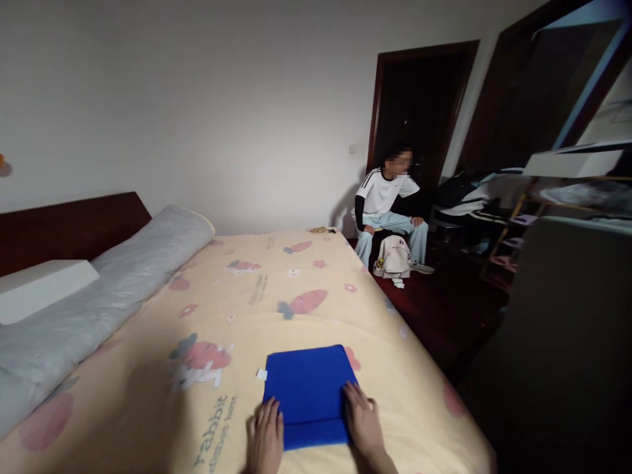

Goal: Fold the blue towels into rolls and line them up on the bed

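A flat, roughly square blue fabric piece [309, 385] lies on the bed in front of me. A dark fold line crosses its near part, and a small white tag [261, 374] sticks out at its left edge. My left hand [267, 431] rests on the near left edge, its fingers stretched forward and laid on the fabric. On the right edge lies my right hand [364, 419], fingers extended over the border and slightly bent. Both thumbs are hard to make out.
The bed has a yellow sheet [257, 303] with carrot and rabbit prints. A grey rolled bedding piece [148, 263] and a white box [47, 286] lie left. Beyond the bed's right side sits a person [388, 197] behind a pale backpack [395, 255]. A dark panel [573, 329] stands right.
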`<action>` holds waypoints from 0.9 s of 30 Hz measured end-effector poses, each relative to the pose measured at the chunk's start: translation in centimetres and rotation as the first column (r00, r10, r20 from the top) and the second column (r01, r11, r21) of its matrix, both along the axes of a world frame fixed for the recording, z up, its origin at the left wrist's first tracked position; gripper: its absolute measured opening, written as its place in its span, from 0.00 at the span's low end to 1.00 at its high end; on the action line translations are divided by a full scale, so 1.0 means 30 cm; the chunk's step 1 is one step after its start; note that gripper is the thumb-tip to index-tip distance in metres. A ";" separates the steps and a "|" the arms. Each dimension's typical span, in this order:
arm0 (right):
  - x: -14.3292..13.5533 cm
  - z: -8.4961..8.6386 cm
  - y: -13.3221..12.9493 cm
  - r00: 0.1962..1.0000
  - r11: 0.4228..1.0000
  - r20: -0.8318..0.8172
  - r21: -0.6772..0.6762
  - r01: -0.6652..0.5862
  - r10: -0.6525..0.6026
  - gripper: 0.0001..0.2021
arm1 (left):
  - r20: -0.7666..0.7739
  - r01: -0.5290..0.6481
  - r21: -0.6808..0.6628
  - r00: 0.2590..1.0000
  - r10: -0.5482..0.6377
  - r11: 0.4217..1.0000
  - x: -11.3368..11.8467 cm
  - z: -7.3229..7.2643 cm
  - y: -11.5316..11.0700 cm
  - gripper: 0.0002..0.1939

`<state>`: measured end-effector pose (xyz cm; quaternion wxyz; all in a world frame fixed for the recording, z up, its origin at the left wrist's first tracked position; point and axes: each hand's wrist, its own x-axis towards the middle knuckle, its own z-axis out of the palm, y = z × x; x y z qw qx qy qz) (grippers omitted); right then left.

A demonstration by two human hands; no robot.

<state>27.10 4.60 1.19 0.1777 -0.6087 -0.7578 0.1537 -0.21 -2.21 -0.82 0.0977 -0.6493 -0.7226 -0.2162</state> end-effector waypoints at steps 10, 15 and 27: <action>-0.122 0.120 -0.027 0.946 0.960 -0.167 0.014 -0.281 0.279 0.24 | 0.083 0.213 0.046 0.973 -0.216 0.976 0.161 0.052 0.050 0.20; -0.168 0.098 -0.003 0.937 0.934 -0.118 -0.104 -0.342 0.329 0.24 | 0.087 0.206 -0.065 0.976 -0.200 0.976 0.187 0.032 0.093 0.22; -0.107 0.047 0.041 0.955 0.961 -0.108 0.013 -0.275 0.275 0.23 | 0.162 0.235 -0.039 0.961 -0.226 0.971 0.107 0.099 0.119 0.22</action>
